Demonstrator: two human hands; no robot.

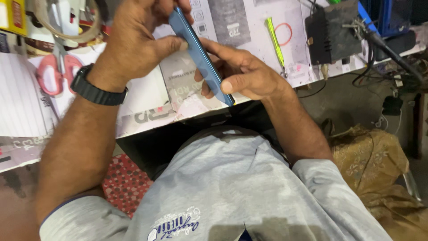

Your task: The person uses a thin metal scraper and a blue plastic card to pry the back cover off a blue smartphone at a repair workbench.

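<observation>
A slim blue phone (199,56) is held edge-on above the front of the workbench, slanting from upper left to lower right. My left hand (138,38) grips its upper end, thumb pressed on the side; a black wristwatch (96,87) is on that wrist. My right hand (243,71) cradles the lower end, thumb lying along the edge near the bottom corner. Both hands hover over the paper-covered bench (147,98).
Pink-handled scissors (55,73) lie at the left. A yellow-green screwdriver (276,44) and a red ring (284,33) lie to the right, beside a black device (332,33) with cables. A brown patterned cloth (374,156) lies at the lower right, a red dotted cushion (125,183) below.
</observation>
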